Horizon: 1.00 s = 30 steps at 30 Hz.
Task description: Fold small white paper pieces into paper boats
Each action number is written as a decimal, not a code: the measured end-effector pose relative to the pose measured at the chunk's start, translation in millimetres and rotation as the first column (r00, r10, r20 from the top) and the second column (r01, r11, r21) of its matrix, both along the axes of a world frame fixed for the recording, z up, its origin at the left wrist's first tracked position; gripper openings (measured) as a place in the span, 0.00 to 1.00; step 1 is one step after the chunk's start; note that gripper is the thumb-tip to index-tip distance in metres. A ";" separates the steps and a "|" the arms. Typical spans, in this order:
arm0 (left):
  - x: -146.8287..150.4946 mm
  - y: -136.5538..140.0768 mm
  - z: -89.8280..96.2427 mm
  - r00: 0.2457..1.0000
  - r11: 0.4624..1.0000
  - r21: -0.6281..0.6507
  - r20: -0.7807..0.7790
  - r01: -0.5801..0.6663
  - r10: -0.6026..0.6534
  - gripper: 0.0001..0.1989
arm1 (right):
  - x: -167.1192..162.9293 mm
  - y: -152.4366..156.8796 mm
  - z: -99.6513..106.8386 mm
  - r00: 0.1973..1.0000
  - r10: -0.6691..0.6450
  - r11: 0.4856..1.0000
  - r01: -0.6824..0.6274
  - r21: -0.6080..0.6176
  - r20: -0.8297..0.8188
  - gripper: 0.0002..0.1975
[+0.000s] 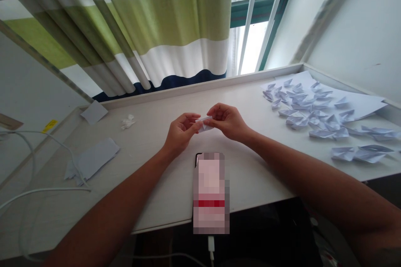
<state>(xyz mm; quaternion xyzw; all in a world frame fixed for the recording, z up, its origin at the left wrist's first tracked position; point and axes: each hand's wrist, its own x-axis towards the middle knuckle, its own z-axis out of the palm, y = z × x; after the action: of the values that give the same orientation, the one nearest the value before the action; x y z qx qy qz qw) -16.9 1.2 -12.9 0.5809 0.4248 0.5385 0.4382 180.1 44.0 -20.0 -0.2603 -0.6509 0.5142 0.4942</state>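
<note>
Pinching paper (206,124) with left hand (182,132) and right hand (229,122), leaving hardly any opening in either grip, holding over desk (177,192) just beyond phone (209,181). Possibly risking tear if tugging hands apart, skewed crease if pinching unevenly.

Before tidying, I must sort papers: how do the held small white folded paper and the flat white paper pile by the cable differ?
The small white folded paper is held by the left hand and right hand; the flat white paper pile lies on the white table. The folded paper looks smaller, creased; the pile larger, flatter. Both are white.
</note>
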 end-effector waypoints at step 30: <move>2.3 -4.4 1.8 0.999 0.999 -0.035 0.004 -0.033 0.033 0.14 | 2.2 0.5 0.7 0.993 0.115 0.982 -0.111 -0.149 0.018 0.20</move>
<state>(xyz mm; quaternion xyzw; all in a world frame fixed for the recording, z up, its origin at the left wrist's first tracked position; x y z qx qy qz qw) -14.6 -3.2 -11.2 0.5649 0.4428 0.5393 0.4404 182.3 44.5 -19.3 -0.2657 -0.6311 0.5849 0.4347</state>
